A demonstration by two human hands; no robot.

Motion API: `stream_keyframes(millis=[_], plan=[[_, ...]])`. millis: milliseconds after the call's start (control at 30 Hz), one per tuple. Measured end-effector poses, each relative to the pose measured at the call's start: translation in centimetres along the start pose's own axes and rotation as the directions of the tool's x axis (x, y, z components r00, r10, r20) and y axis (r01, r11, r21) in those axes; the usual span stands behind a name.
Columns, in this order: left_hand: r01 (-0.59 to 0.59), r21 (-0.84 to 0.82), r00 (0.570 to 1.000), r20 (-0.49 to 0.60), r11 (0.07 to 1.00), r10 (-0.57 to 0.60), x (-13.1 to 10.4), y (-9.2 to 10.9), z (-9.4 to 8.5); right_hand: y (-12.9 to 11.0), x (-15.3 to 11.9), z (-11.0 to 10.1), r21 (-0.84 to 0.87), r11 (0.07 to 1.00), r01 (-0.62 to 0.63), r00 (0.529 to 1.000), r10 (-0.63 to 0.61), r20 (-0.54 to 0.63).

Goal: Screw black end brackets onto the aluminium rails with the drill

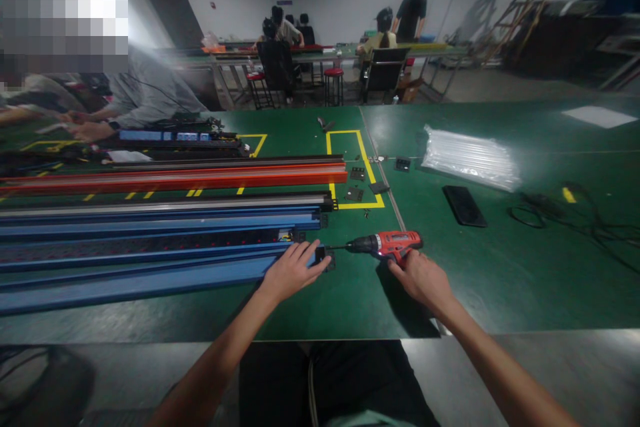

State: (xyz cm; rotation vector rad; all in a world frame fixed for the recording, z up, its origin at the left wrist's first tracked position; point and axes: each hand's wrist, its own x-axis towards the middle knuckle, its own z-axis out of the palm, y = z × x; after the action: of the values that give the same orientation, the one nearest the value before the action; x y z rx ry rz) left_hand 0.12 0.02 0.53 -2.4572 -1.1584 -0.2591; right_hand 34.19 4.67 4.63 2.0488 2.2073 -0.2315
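Observation:
My right hand (420, 275) is wrapped round the grip of a red and black power drill (400, 241). The drill points left, its thin bit reaching the black end cap (328, 259) of the nearest blue rail (150, 283). Over the right end of that rail lies my left hand (295, 270), fingers spread and resting on top. Behind it, a blue and black strip (200, 245) with small red marks and another blue rail (225, 221) lie side by side. Whether the bit touches a screw is too small to tell.
Red rails (250, 177) lie farther back. Small black plates (355, 194) sit by yellow tape. On the right are a black phone (464, 205), clear-wrapped tubes (470, 157), dark cables (545, 210) and white paper (599, 116). A person's hands (90, 128) are at the left.

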Motion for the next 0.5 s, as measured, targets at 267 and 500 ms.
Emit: stream_keyframes(millis=[267, 500], plan=[[0.004, 0.016, 1.0, 0.022, 1.0, -0.004, 0.0, 0.04, 0.05, 0.09, 0.08, 0.09, 0.059, 0.998, -0.005, 1.0, 0.007, -0.028], [0.006, -0.021, 1.0, 0.029, 1.0, -0.005, -0.04, 0.06, 0.06, 0.46, 0.22, 0.56, 0.027, 1.0, 0.01, 1.0, -0.01, -0.02]])
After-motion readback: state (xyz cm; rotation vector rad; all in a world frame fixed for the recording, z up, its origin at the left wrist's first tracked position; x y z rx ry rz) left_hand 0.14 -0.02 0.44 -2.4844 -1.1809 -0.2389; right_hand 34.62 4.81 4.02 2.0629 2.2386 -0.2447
